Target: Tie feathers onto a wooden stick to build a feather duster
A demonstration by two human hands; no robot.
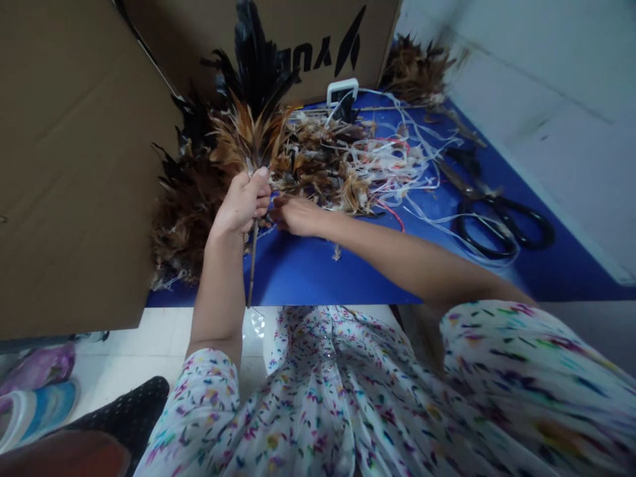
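Observation:
My left hand [243, 202] is wrapped round a thin stick [253, 265] that has a bunch of black and orange-brown feathers [254, 112] at its top, making a feather duster. The feathers point away from me and the bare end of the stick comes down over the table's near edge. Just right of it, my right hand [298, 215] is low over the table, beside a pile of loose brown feathers [318, 156]. Its fingertips are partly hidden, and I cannot make out what they touch. To the left lies a heap of brown and black feathers [191, 205].
White plastic strands [392, 162] lie tangled on the blue table [338, 278]. Black-handled scissors [501, 212] rest at the right. Cardboard boxes stand left [74, 165] and behind [318, 33]. More feathers [417, 69] sit in the far corner by a white-framed object [342, 86].

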